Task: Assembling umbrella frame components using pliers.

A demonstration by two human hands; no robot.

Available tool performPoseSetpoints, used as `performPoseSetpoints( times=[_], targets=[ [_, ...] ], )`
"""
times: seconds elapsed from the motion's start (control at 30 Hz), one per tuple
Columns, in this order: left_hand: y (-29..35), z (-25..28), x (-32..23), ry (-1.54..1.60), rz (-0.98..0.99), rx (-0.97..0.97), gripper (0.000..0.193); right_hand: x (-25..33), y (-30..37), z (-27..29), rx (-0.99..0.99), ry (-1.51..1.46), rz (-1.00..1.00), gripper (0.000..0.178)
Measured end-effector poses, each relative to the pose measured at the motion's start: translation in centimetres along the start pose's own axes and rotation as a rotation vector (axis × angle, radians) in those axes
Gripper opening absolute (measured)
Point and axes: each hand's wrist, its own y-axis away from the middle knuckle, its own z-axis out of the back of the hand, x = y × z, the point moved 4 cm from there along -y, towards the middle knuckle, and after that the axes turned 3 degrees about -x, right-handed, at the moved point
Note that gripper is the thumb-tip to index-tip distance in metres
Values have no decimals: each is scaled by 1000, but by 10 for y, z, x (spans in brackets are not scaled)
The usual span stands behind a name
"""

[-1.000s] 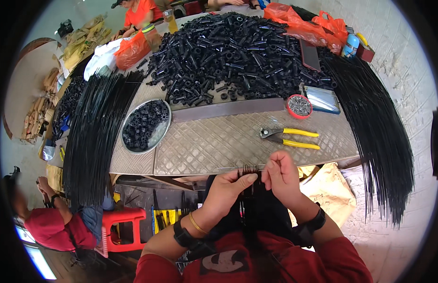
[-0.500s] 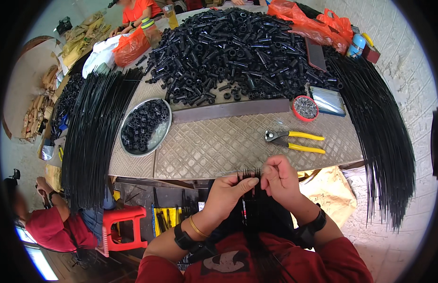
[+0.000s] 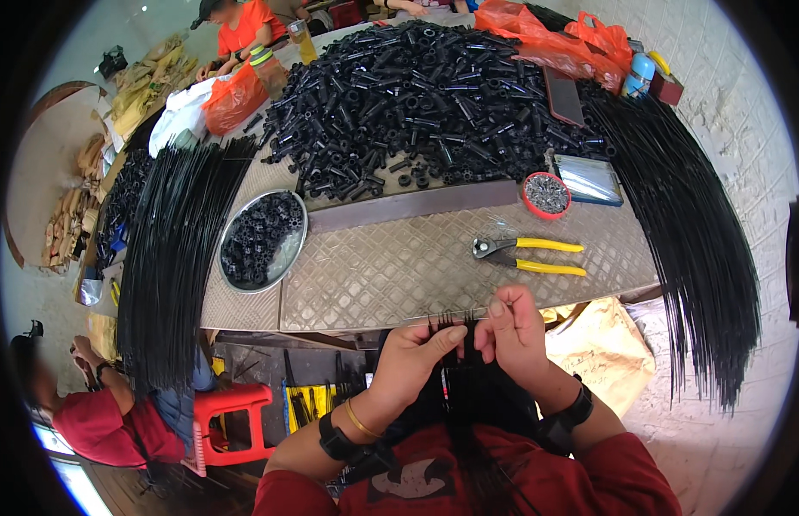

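Observation:
My left hand is closed around a bunch of thin black cables just in front of the table's near edge. Their tips stick up past my thumb, and their lower lengths hang down over my lap. Just right of the bunch, my right hand has its thumb and forefinger pinched together. What sits in that pinch is too small to make out. Some cable tips stand between the two hands. End-cutting pliers with yellow handles lie on the table beyond my right hand.
Behind a dark metal bar rises a heap of black tubular parts. A metal bowl of black rings and a red dish of small metal pieces flank it. Long black cables drape both table sides. Someone sits left near a red stool.
My right hand has moved slightly right and its pinch has shifted. The cable tips now show in two small clusters. The table's things sit a little further left in view.

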Motion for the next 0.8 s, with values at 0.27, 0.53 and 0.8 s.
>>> performPoseSetpoints(
  times=[0.27, 0.53, 0.8],
  targets=[
    [0, -5, -2, -46, 11, -49, 12, 1, -1, 1, 39, 38, 43, 15],
    [4, -4, 0, -71, 0, -51, 11, 3, 3, 4, 62, 15, 10, 16],
    [2, -15, -6, -102, -41, -39, 14, -39, 40, 36, 65, 133, -164, 15]
  ],
)
